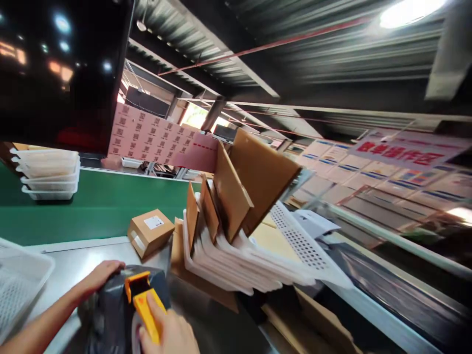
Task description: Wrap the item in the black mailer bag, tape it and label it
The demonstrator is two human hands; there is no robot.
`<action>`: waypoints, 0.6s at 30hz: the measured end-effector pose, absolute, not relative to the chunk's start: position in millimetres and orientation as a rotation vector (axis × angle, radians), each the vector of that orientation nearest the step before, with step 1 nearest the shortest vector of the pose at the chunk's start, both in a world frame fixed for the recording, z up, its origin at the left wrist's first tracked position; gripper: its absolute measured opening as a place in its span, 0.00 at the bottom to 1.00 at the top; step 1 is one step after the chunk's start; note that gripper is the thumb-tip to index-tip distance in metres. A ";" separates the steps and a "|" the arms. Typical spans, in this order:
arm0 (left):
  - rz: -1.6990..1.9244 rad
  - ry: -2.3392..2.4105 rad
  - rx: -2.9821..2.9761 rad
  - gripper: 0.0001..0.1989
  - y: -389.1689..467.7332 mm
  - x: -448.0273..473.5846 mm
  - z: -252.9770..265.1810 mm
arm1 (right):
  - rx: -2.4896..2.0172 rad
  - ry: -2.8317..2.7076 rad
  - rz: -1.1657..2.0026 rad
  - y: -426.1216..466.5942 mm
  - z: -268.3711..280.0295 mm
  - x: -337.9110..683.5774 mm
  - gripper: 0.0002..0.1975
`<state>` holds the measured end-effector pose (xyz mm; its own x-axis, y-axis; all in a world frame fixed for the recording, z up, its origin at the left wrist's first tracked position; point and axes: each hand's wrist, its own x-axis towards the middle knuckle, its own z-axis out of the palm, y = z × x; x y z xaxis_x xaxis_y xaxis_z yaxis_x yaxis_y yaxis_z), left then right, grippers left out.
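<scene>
**Taping the grey parcel: seal under way**

Beyond the grip runs the green conveyor belt (92,206), with 1 sealed carton (150,231) resting at its near edge. Right of the grip, a white rack (236,260) stands flat cardboard blanks on end. On the steel counter (70,265), the grey poly bag (110,309) lies under both hands. The left hand (101,274) presses flat on its far end; the right hand (171,332) closes around the yellow tape dispenser (143,300) set on the bag. The seal looks unfinished.
</scene>
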<state>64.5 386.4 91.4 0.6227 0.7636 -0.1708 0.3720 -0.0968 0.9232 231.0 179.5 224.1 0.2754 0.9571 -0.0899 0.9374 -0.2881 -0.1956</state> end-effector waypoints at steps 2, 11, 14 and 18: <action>0.595 0.962 1.845 0.33 353.4 46.2 102.8 | -2.392 -1.875 0.333 229.8 260.1 217.9 0.23; 0.301 1.481 2.446 0.58 309.7 67.7 132.6 | -2.393 -2.013 0.542 345.5 322.7 175.5 0.17; 0.263 1.525 2.490 0.56 316.6 62.9 136.5 | -2.347 -1.980 0.550 293.9 315.1 186.1 0.20; 0.301 1.488 2.495 0.52 347.7 54.9 151.5 | -2.367 -1.913 0.618 183.7 269.1 206.5 0.22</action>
<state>54.9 347.7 151.5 0.4662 0.8825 0.0622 0.8374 -0.4629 0.2907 206.5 183.7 269.1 0.1625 0.9459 -0.2810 0.9315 -0.2410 -0.2725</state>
